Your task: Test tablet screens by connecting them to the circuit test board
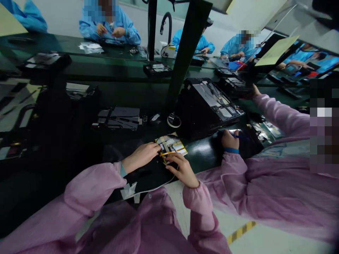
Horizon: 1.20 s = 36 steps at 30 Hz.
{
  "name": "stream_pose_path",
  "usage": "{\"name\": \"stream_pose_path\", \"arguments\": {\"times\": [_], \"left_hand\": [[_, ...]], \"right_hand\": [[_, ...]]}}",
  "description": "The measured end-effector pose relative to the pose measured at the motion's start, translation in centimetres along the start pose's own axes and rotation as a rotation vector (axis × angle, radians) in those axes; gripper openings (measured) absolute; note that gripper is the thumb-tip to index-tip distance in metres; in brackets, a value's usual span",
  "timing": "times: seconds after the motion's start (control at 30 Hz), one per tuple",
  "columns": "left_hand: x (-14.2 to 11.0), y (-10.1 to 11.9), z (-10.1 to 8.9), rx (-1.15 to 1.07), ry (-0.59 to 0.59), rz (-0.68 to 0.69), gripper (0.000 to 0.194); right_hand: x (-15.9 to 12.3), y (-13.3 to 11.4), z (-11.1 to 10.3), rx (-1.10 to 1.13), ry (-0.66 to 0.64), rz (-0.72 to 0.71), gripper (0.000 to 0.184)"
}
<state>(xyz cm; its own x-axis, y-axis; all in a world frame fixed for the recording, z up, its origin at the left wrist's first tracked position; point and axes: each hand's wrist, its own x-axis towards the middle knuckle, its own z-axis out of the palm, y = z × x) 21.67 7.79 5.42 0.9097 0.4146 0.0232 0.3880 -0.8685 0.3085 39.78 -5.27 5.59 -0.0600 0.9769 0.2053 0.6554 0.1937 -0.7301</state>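
Observation:
A flat electronic assembly [178,147] with yellow edges and pale inner parts lies on the dark bench before me. An orange ribbon strip [169,153] crosses it. My left hand [144,155] has its fingers closed at the left edge of the assembly. From the near side, my right hand [183,171] curls over the front edge, forefinger near the orange strip and thumb lower down. The fingertips partly cover the assembly, and whatever small piece they may pinch is too small to make out.
Beyond the assembly stand a roll of tape [174,121] and a mouse-shaped object [155,118]. A large stack of black trays [212,102] rises behind right, near a green post [189,46]. A co-worker's hand [230,140] works at my right. White scraps [129,190] hang at the bench edge.

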Motion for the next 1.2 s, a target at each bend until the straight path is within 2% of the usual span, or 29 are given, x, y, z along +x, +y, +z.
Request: {"name": "stream_pose_path", "arguments": {"times": [0.07,0.13,0.23,0.3,0.4,0.5,0.67,1.0,1.2], "left_hand": [[-0.2,0.1,-0.2,-0.026,-0.005,-0.001,0.021],[-0.2,0.1,-0.3,-0.057,-0.017,0.007,0.023],[0.0,0.0,0.0,-0.05,-0.043,0.015,0.018],[0.2,0.1,0.3,0.005,-0.037,0.017,0.017],[0.4,0.3,0.8,0.097,-0.028,0.025,0.018],[0.5,0.4,1.0,0.136,-0.031,0.008,0.019],[0.5,0.2,1.3,0.173,0.031,-0.008,0.019],[0.4,-0.2,2.3,0.288,0.068,0.024,0.019],[0.4,-0.1,2.1,0.162,0.088,-0.018,0.017]], "right_hand": [[1.3,0.3,-1.6,0.058,-0.138,-0.07,0.025],[2.8,1.1,-2.2,0.071,-0.148,-0.077,0.028],[4.7,3.0,-0.9,-0.068,-0.059,-0.097,0.032],[5.1,4.1,0.7,-0.214,-0.073,-0.147,0.033],[4.8,4.8,2.4,-0.397,-0.112,-0.171,0.037],[4.4,4.7,2.9,-0.474,-0.114,-0.149,0.039],[4.8,4.5,3.1,-0.481,-0.077,-0.115,0.037],[4.7,5.7,3.8,-0.445,-0.001,-0.165,0.034],[4.7,5.4,3.7,-0.433,0.016,-0.184,0.035]]}}
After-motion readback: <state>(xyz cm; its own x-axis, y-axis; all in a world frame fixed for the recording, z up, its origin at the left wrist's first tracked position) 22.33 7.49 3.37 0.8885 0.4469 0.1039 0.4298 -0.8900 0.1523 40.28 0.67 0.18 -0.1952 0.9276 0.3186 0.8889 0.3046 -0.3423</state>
